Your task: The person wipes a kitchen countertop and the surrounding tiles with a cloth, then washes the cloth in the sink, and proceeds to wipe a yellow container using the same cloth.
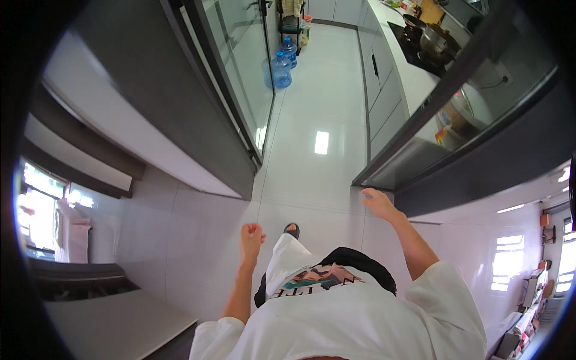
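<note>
My left hand (252, 238) hangs at my left side over the tiled floor, its fingers curled in, with nothing visible in it. Over on the right, my right hand (378, 203) is held forward near the foot of the dark door frame (360, 181), fingers loosely bent and apart, holding nothing. Whether it touches the frame I cannot tell. Between my hands a foot in a dark sandal (292, 230) shows on the floor beyond my white printed shirt (355, 310).
Ahead, a glass door (238, 58) stands left of the doorway. Blue water jugs (282, 72) and a chair (290, 27) are behind it. On the right a white counter (407, 85) carries a cooktop with a metal pot (434, 45). A pale cabinet (117, 324) is at lower left.
</note>
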### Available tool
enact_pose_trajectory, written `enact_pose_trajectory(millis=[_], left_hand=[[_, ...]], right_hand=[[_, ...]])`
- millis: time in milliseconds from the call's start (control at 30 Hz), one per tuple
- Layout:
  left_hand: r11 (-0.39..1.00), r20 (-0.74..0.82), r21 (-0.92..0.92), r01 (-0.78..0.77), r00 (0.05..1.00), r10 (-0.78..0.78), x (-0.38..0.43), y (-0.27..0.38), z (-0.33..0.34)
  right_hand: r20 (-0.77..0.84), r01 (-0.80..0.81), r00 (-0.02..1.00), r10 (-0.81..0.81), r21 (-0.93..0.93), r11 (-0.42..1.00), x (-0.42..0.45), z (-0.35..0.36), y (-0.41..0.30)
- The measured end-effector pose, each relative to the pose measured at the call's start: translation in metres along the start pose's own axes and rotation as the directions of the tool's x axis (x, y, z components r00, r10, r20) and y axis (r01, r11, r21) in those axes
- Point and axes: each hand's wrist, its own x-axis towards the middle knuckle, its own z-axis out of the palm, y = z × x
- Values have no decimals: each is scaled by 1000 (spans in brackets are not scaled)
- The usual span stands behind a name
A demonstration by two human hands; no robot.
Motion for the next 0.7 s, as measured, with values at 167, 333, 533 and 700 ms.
enact_pose_trajectory(millis=[167, 333, 533, 700], left_hand=[[902, 114, -45, -429, 895, 431, 107, 156, 43], [868, 202, -148, -475, 844, 496, 165, 279, 101], [743, 244, -265, -614, 703, 668, 243, 387, 183], [517, 216, -353, -780, 469, 856, 297, 491, 233]], right_hand=[[106, -92, 991, 78, 128, 987, 97, -35, -59], [46, -61, 998, 53, 185, 981, 191, -50, -67], [31, -53, 998, 48, 171, 984, 324, -91, -35], [-77, -7, 997, 24, 215, 977, 444, -134, -32]])
